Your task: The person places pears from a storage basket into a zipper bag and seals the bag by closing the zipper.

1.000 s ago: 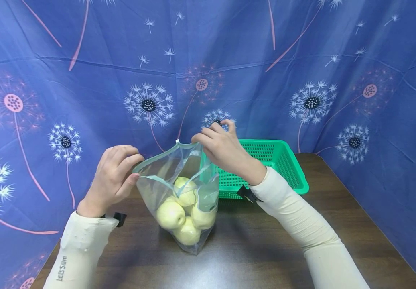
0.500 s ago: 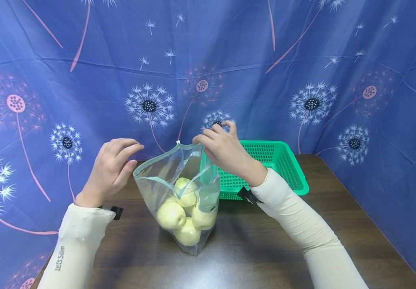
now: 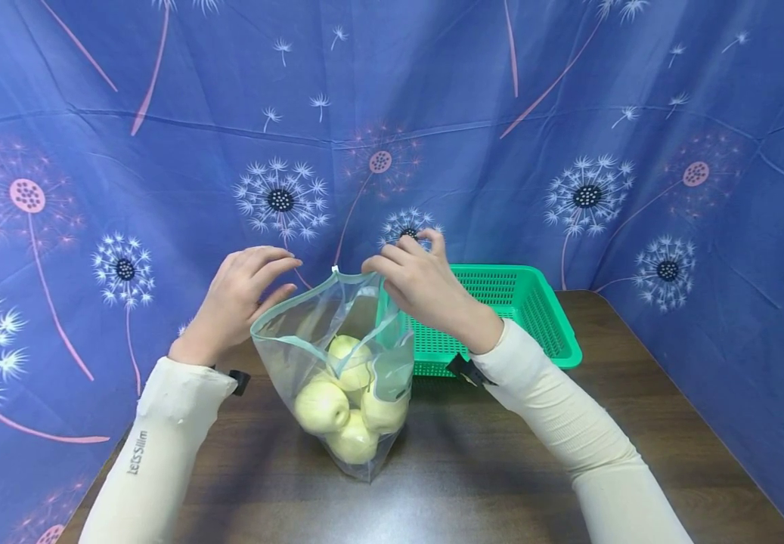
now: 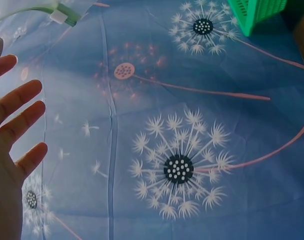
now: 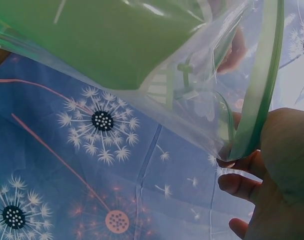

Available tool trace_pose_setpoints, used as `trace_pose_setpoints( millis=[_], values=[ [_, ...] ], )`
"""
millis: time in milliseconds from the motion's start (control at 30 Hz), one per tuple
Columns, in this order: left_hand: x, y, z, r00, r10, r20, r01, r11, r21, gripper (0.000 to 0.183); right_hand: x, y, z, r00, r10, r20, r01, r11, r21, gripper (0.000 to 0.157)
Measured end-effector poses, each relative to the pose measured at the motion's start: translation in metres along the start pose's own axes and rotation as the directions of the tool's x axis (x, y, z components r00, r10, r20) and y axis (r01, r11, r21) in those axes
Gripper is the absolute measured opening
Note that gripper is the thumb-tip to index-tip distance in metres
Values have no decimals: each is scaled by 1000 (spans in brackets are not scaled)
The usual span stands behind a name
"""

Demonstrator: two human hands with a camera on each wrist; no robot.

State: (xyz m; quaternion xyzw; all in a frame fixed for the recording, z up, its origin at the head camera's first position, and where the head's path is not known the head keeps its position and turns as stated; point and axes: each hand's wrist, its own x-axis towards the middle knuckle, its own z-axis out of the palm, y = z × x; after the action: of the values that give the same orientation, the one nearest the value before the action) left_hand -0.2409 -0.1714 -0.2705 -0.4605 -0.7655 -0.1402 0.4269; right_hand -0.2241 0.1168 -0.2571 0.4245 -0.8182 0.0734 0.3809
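A clear zip bag (image 3: 283,378) with a pale green zip edge stands open-mouthed on the table, several yellow-green apples (image 3: 322,406) inside it. My right hand (image 3: 422,283) pinches the bag's rim at its right corner; the right wrist view shows the zip strip (image 5: 262,90) between thumb and fingers. My left hand (image 3: 238,295) is in the air by the rim's left side, thumb and fingers apart with nothing between them. In the left wrist view its spread fingers (image 4: 21,120) show below the bag's white zip slider (image 4: 58,17).
A green plastic basket (image 3: 548,317) stands behind the bag on the right, partly hidden by my right hand. The brown wooden table (image 3: 534,468) ends at a blue dandelion-print cloth (image 3: 473,166) hung at the back and sides.
My left hand has let go of the bag's left rim, lifted, and moved right along the edge toward the zip slider. My right hand keeps its pinch; bag and apples have stayed in place.
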Motion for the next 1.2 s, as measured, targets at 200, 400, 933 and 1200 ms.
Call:
trace_pose_setpoints(
  millis=[200,400,933,1200],
  values=[
    [10,-1,10,999,11,40,-10,1000,-25,35,0,-1,0,1000,2,8,-2,1000,-9,33],
    [21,0,20,997,20,75,-16,998,-58,29,1,-3,1,1000,1,1,-1,1000,-3,32],
    [26,-4,34,991,65,116,-49,989,-137,21,3,-6,3,1000,-3,3,3,1000,-7,29],
    [26,-10,42,985,164,52,-153,975,-162,11,4,-6,6,1000,1,-1,-1,1000,-4,28]
  ],
)
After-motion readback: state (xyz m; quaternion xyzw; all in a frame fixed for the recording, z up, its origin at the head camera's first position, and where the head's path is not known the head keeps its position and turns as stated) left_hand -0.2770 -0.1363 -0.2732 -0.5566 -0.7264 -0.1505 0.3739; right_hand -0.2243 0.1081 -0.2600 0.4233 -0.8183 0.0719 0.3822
